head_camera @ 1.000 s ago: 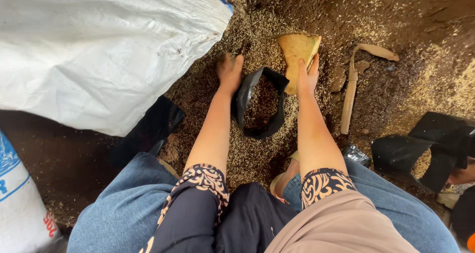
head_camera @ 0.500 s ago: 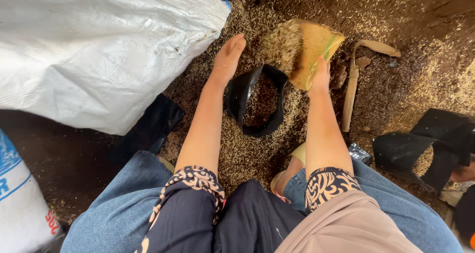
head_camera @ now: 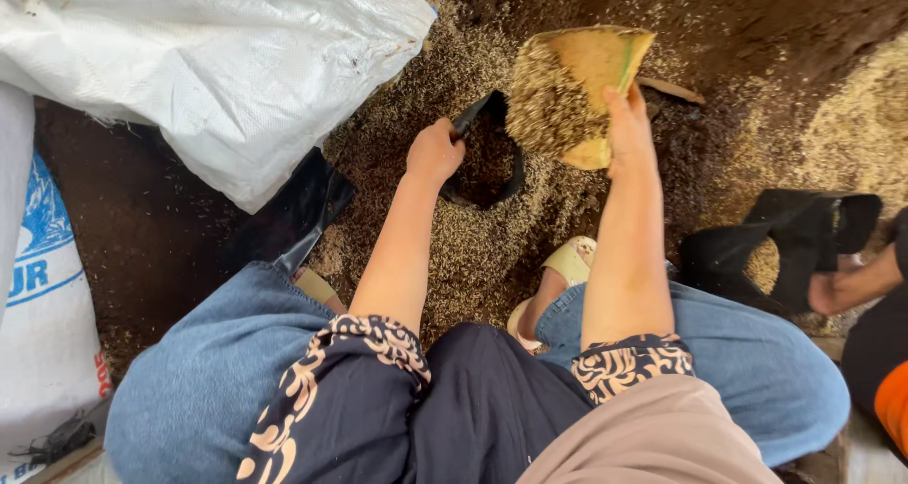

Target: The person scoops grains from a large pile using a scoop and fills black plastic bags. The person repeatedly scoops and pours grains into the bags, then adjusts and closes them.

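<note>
My left hand [head_camera: 434, 151] grips the near rim of a small black plastic bag [head_camera: 484, 162] that stands open on the ground, with dark soil mix inside. My right hand [head_camera: 628, 117] holds a yellow scoop [head_camera: 577, 87] raised and tilted just above and to the right of the bag's mouth. The scoop is heaped with pale husk and soil mix. My knees in blue jeans frame the bottom of the view.
A large white woven sack [head_camera: 227, 58] lies at upper left; another white sack with blue print [head_camera: 47, 285] stands at the left edge. Husk and dark soil [head_camera: 785, 115] cover the ground. At right another person's hand [head_camera: 832, 290] holds a second black bag [head_camera: 757, 247].
My right hand has lifted the yellow scoop, now loaded with husk mix, from the ground up over the bag. My left hand went from flat beside the bag to gripping its rim.
</note>
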